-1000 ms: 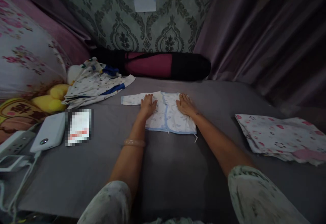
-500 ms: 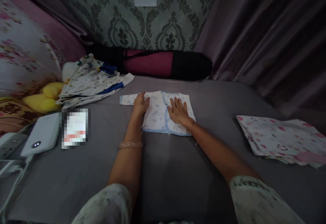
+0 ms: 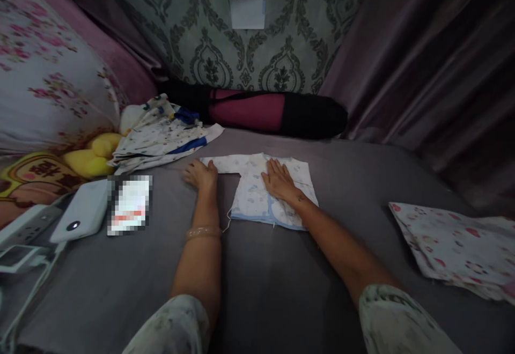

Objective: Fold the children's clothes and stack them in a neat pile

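Observation:
A small white baby jacket (image 3: 250, 193) with pale prints and light-blue edging lies flat on the grey sheet. Its left-hand sleeve (image 3: 227, 164) stretches out sideways. At that sleeve's cuff end rests my left hand (image 3: 200, 174), palm down, thumb apart from slightly bent fingers; the cuff is mostly hidden beneath it. My right hand (image 3: 280, 181) presses flat on the jacket's front near the neckline, fingers straight. A thin white tie string hangs off the lower left hem. The right-hand sleeve is not visible.
Folded heart-print cloth (image 3: 454, 241) lies right. On the left are a white power bank (image 3: 82, 212), a power strip (image 3: 30, 225) with cables, a blurred card (image 3: 129, 205), yellow plush toys (image 3: 90, 158) and crumpled printed clothes (image 3: 161, 134). A black-and-maroon long bag (image 3: 247, 110) lies along the wall.
My left hand has slid left along the sleeve to its cuff end. My right hand stays on the jacket's front, slightly nearer the neckline. The view has shifted a little.

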